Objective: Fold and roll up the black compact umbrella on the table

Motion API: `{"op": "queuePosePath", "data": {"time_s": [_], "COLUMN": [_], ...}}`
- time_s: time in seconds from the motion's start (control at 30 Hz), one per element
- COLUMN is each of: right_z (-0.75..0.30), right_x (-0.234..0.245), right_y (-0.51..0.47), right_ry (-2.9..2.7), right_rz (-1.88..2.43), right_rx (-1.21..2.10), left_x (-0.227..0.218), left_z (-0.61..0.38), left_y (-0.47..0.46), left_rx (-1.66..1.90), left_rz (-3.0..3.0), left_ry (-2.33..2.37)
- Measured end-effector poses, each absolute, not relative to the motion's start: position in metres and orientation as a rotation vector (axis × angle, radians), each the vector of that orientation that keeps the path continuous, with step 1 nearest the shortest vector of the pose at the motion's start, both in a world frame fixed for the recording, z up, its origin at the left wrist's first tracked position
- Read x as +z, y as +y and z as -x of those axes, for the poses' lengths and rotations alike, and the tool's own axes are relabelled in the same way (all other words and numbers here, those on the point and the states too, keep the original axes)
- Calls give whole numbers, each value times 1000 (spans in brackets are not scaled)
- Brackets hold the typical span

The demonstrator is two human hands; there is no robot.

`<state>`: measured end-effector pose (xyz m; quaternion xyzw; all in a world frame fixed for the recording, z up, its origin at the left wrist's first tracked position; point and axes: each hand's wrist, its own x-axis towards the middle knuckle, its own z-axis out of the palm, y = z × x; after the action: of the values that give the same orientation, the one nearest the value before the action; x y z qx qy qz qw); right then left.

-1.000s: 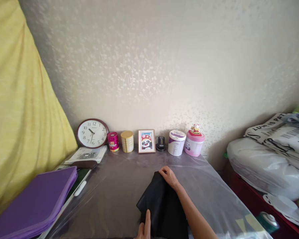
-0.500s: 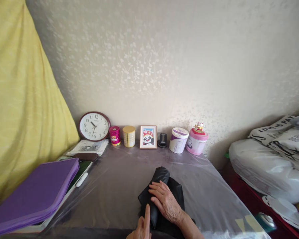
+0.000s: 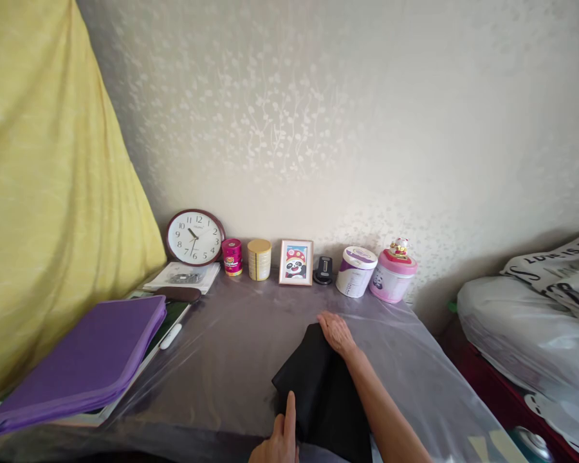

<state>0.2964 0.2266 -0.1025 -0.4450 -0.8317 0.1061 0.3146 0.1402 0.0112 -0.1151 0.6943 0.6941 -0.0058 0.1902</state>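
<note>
Under both our hands the bench [image 3: 231, 360] is covered with a clear plastic sheet [image 3: 415, 360], the biggest risk here: it looks slick and wrinkled, so we judge that a hard press or push could make it slide or bunch beneath the work. Far to the left of our left hand lies a purple folder [image 3: 87, 357] with a white pen [image 3: 170, 336] beside it, well apart from us and unlikely to be disturbed. The black cloth [image 3: 313, 392] lies flat on the sheet directly before us, its far corner under our right hand [image 3: 336, 332] and its near left edge under our left hand [image 3: 278, 437]. The right hand rests loosely open, palm down, fingers spread on that far corner, gripping nothing; the left hand presses with one straight forefinger, its other fingers curled, also grasping nothing. With only flat pressure on it, we think the cloth could creep or spring back up out of its fold if either hand lifts unevenly. Beyond the right hand, along the wall, stand a clock [image 3: 195, 237], a pink tub [image 3: 393, 280], a white tub [image 3: 356, 272], a panda picture [image 3: 296, 262], a yellow can [image 3: 259, 259] and a red can [image 3: 232, 256]; a long sweep forward could topple the light picture first.
</note>
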Motion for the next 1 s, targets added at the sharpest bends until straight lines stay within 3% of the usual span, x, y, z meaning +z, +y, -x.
{"op": "queuePosePath", "data": {"time_s": [0.1,0.23,0.33,0.5,0.67,0.83,1.0], "right_z": [-284,-251,-241,-292,-363,-367,-349], "right_x": [-90,-82,-76,-71,-114,-146,-140], "right_y": [192,128,111,125,107,75,65], "right_ry": [-2171,-2493,-2464,-1812,-1529,-1445,-1391], "right_rz": [989,606,582,975,1540,1623,1547], "right_rx": [129,328,508,501,380,670,654], "left_x": [-117,-123,-122,-115,-116,-117,-117], "left_z": [-138,-134,-131,-130,-132,-134,-137], "left_y": [10,7,5,2,-2,-3,-5], "left_rx": [30,89,86,107,206,249,242], "left_rz": [-1965,-2008,-2029,-2049,-2064,-2052,-2065], "left_ry": [1936,1933,1950,1941,1959,1969,2003]}}
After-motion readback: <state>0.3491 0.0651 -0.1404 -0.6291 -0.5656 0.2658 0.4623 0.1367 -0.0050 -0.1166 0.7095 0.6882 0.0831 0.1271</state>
